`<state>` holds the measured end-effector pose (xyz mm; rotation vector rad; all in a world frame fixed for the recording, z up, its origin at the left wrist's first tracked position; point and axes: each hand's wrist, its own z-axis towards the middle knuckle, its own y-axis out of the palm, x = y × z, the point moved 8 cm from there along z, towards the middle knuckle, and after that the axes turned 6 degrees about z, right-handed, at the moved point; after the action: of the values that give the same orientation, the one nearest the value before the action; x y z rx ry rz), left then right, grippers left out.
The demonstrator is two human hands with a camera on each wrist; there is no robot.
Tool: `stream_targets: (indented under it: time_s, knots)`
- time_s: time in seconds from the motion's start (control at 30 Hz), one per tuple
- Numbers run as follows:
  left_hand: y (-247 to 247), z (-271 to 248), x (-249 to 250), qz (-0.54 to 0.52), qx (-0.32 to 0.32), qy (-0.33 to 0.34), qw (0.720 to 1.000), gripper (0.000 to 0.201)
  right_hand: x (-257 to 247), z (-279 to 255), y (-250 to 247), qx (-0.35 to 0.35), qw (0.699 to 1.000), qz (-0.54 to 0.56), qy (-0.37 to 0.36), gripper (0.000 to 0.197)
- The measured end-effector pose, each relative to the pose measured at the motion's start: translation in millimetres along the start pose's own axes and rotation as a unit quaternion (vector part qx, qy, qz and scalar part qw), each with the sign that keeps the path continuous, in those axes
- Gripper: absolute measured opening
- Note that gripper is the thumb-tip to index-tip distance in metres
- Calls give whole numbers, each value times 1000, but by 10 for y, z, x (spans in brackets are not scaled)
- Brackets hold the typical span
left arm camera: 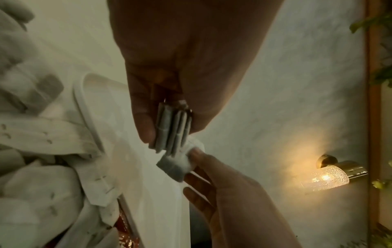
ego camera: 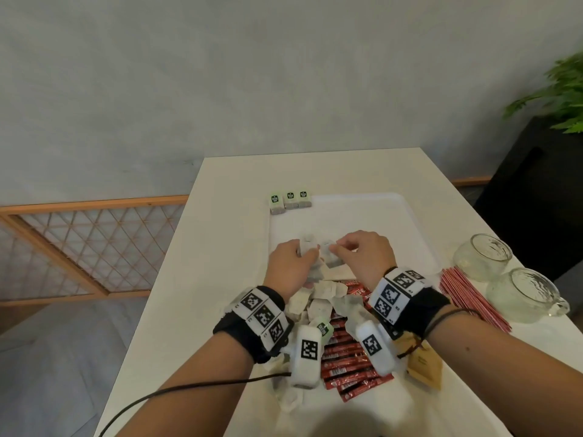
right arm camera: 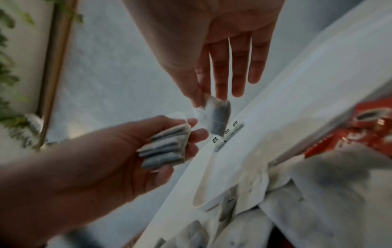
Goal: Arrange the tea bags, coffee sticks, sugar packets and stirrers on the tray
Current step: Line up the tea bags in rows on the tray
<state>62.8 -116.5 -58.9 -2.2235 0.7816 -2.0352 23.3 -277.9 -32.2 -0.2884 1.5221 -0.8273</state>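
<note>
From the head view, both hands are seen close together above the near part of the white tray (ego camera: pixel 410 209). The left hand (ego camera: pixel 288 266) is curled round a small stack of tea bags (ego camera: pixel 307 246), and a single tea bag (ego camera: pixel 328 247) is pinched by the right hand (ego camera: pixel 362 257). Three placed tea bags (ego camera: pixel 290 201) stand in a row beyond the left hand, at the tray's far corner. Behind the wrists a loose heap of tea bags (ego camera: pixel 318 302) lies over red coffee sticks (ego camera: pixel 350 364) on the surface (ego camera: pixel 220 247); red stirrers (ego camera: pixel 467 298) lie to the right of the right wrist. No sugar packets can be identified with certainty.

In the left wrist view, the stack (left arm camera: pixel 172 129) is held on edge between thumb and fingers, and the single bag (left arm camera: pixel 172 167) is touched against its end by the right hand's fingertips (left arm camera: pixel 196 153). A slip is judged likely here: the bags are thin and soft, so the stack could fan out or drop if the grip is loosened while another is pushed in.

In the right wrist view, the single bag (right arm camera: pixel 219 117) is gripped only at its top corner by thumb and one finger, the remaining fingers being straight. So light a pinch could let it twist or fall. The row (right arm camera: pixel 228 135) lies just beyond, and could be knocked over when the stack is set beside it.
</note>
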Motion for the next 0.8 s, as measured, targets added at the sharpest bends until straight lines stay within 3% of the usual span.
stream_targets:
  time_s: [0.23,0.37,0.5,0.63,0.8]
  knots:
    - [-38,179,37,-64,11,-23,998,17,-219,174,243,-33,997,9,-64,26]
    - [-170,376,2,-40,37,-22,998,21,-273,321,363,-70,993,33,-91,23]
    - [-262,577,-49,-2,40,-21,999,33,-223,659,376,-64,994,32,-89,13]
    - [-269,791,-94,-9,10,-41,999,33,-207,1021,566,-117,990,49,-65,12]
    - [-351,997,-347,-125,1,-141,982,27,-95,1384,845,-158,986,57,-21,13]
